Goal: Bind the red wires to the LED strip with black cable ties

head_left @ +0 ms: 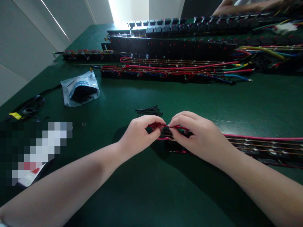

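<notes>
My left hand (142,132) and my right hand (196,134) meet over the left end of a long black strip of sockets (265,149) lying on the green table (146,189). Both hands are closed in a pinch on a red wire (260,138) that runs along the strip to the right. The fingertips almost touch each other. A small loose pile of black cable ties (149,110) lies just beyond my hands.
A plastic bag of black ties (80,90) lies at the left. Several more socket strips with red, blue and yellow wires (177,67) fill the far side. Another person's arm (246,7) reaches in at the top right. A black tool (29,108) sits at the left edge.
</notes>
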Motion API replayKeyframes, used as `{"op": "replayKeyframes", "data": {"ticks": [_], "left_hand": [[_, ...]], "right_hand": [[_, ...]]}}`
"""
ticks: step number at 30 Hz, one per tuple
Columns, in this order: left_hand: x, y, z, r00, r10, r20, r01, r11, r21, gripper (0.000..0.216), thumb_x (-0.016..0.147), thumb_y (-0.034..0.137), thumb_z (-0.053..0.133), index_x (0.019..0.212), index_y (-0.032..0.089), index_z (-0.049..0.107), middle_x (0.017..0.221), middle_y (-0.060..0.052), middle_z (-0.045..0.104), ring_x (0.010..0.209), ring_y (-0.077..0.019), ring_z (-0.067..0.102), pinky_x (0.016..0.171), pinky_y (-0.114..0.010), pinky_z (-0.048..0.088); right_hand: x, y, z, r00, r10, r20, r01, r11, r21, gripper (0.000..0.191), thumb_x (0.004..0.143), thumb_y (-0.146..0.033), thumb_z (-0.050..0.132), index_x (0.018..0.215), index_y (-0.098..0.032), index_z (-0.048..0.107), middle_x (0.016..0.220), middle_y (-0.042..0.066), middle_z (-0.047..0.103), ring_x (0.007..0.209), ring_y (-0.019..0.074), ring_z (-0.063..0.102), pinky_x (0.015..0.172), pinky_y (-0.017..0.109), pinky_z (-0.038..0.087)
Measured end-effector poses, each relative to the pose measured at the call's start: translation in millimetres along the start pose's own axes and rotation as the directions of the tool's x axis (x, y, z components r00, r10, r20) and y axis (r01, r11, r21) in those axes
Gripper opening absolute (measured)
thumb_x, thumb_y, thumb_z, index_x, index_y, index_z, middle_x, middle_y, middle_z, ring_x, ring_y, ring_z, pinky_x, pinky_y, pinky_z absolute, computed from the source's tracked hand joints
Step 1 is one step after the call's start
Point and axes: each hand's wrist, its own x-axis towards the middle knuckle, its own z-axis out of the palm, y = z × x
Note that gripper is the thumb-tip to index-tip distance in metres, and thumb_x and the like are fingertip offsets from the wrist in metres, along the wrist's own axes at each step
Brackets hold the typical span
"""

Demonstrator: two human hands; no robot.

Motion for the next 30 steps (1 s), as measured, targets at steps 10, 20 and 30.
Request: {"op": "replayKeyframes", "data": {"ticks": [10, 20, 30], "left_hand": [[-0.7, -2.9, 1.0, 0.997, 0.078, 0.002, -0.078, 0.995, 0.057, 0.015, 0.089, 0.011, 0.061, 0.099, 0.017, 0.071, 0.097, -0.003, 0.075, 0.089, -0.0149, 0.071, 0.080, -0.029, 0.062], [-1.1, 1.7, 0.6, 0.987, 0.157, -0.036, -0.151, 0.980, 0.131, 0.020, 0.089, 0.007, 0.058, 0.099, 0.018, 0.071, 0.094, -0.003, 0.075, 0.088, -0.0147, 0.070, 0.081, -0.029, 0.061], [-1.8, 4.5, 0.7, 0.982, 0.188, -0.003, -0.187, 0.976, 0.108, 0.015, 0.091, 0.016, 0.062, 0.104, 0.017, 0.069, 0.097, -0.005, 0.074, 0.087, -0.0156, 0.070, 0.077, -0.030, 0.061]], "right_hand": [[1.7, -2.3, -0.9, 0.997, -0.072, -0.008, 0.072, 0.997, -0.031, 0.018, 0.095, -0.018, 0.051, 0.090, -0.020, 0.068, 0.095, 0.008, 0.070, 0.077, 0.0163, 0.065, 0.063, 0.028, 0.051], [2.6, -2.6, -0.3, 0.999, -0.041, 0.007, 0.041, 0.999, -0.017, 0.013, 0.093, -0.018, 0.054, 0.089, -0.020, 0.066, 0.098, 0.008, 0.069, 0.080, 0.0171, 0.064, 0.064, 0.029, 0.051], [1.7, -2.9, -0.6, 0.999, -0.040, -0.029, 0.041, 0.999, 0.021, 0.015, 0.095, -0.018, 0.053, 0.089, -0.019, 0.066, 0.096, 0.008, 0.068, 0.080, 0.0165, 0.065, 0.066, 0.029, 0.053]]}}
